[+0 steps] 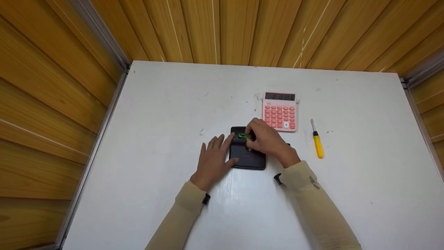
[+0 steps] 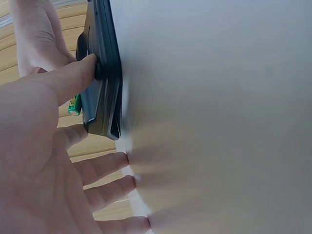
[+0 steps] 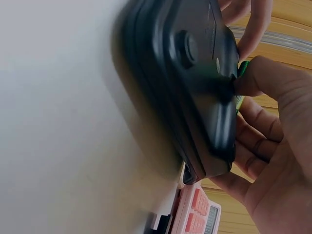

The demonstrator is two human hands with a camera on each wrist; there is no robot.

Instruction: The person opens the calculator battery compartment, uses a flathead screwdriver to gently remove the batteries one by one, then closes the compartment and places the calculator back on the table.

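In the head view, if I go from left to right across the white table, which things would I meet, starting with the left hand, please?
Left hand → black device → pink calculator → screwdriver with yellow handle.

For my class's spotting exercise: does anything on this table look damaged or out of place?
Dark marks mar the white table beside the pink calculator, resembling scuffs or dirt; nothing else stands out.
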